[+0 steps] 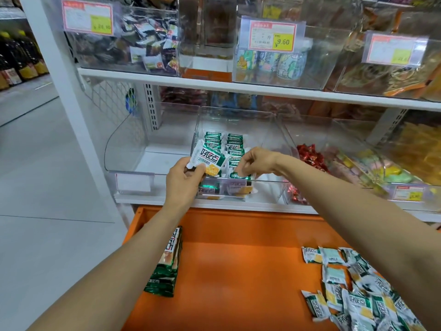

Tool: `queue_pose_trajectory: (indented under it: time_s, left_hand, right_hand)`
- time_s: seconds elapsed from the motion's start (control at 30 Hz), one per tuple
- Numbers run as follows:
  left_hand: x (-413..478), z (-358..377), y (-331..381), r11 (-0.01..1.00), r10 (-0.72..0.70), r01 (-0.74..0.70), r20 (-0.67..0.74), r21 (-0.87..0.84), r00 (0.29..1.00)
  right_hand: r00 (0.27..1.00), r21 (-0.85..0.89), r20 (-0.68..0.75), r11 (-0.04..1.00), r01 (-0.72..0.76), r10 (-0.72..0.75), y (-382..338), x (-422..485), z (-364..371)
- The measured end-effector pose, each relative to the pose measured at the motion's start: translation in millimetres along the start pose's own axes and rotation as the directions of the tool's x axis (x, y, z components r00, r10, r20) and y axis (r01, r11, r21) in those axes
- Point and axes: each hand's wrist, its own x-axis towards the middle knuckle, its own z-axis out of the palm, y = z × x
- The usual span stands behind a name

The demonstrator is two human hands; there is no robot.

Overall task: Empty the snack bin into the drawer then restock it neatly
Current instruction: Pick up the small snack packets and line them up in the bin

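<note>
Both hands meet at frame centre over the clear snack bin (267, 120) on the lower shelf (167, 201). Left hand (182, 179) pinches a green-and-white cracker packet (210, 160) between thumb and fingers, tilted above the bin's front edge. Right hand (256, 161) has its fingers curled down onto the packets standing in two rows (232, 144) inside the bin; whether it grips one I cannot tell. Below, the open orange drawer (238, 259) holds a loose pile of packets (353, 295) at lower right and a short stacked row (167, 261) at its left side.
</note>
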Motion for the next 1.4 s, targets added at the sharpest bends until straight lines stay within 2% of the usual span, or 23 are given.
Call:
queue_pose_trajectory:
  time_s: [0.23,0.43,0.5,0.63,0.77,1.03,1.1,1.2,1.27,1.33,1.4]
  left_hand:
    - [-1,0,1,1.0,-0.013,0.013,0.006,0.004,1.0]
    - [-1,0,3,0.999,-0.036,0.036,-0.002,0.01,0.999]
    - [-1,-1,2,0.999,-0.039,0.039,0.012,0.005,0.999]
    - [0,-2,0,0.999,-0.041,0.041,0.002,-0.002,0.999]
    - [0,2,-1,1.0,-0.027,0.027,-0.023,0.006,0.999]
    - [-1,5,-1,1.0,-0.022,0.022,-0.045,0.002,0.999]
    - [-2,5,0,1.0,-0.014,0.014,-0.021,-0.001,1.0]
    - [-4,6,5,1.0,0.018,-0.018,0.029,0.002,0.999]
    - [-2,8,7,1.0,0.027,-0.027,0.044,0.007,0.999]
    - [1,13,9,0.999,0.035,-0.035,0.055,0.008,0.998]
    - [2,22,13,0.998,0.057,-0.057,0.083,0.006,0.995]
  right_hand:
    - [0.994,0.041,0.006,0.993,-0.112,0.111,0,3,2]
    - [0.953,-0.033,0.136,0.963,-0.269,0.271,-12,6,4]
    - [0.951,-0.031,0.15,0.963,-0.269,0.271,-16,6,5]
    - [0.985,0.058,0.023,0.984,-0.171,0.17,-6,8,4]
    - [0.984,0.063,-0.09,0.986,-0.151,0.156,15,12,7]
    - [0.974,-0.071,-0.178,0.986,-0.152,0.138,5,19,21]
    - [0.98,-0.071,-0.137,0.985,-0.158,0.147,8,18,19]
    - [0.99,0.025,-0.132,0.998,-0.053,0.056,9,10,4]
    - [0.975,0.16,-0.204,0.979,0.126,-0.092,3,-2,-7]
    - [0.951,0.281,-0.188,0.915,0.291,-0.244,-7,-16,-15]
    - [0.922,0.203,-0.134,0.901,0.383,-0.362,-15,-25,-16]
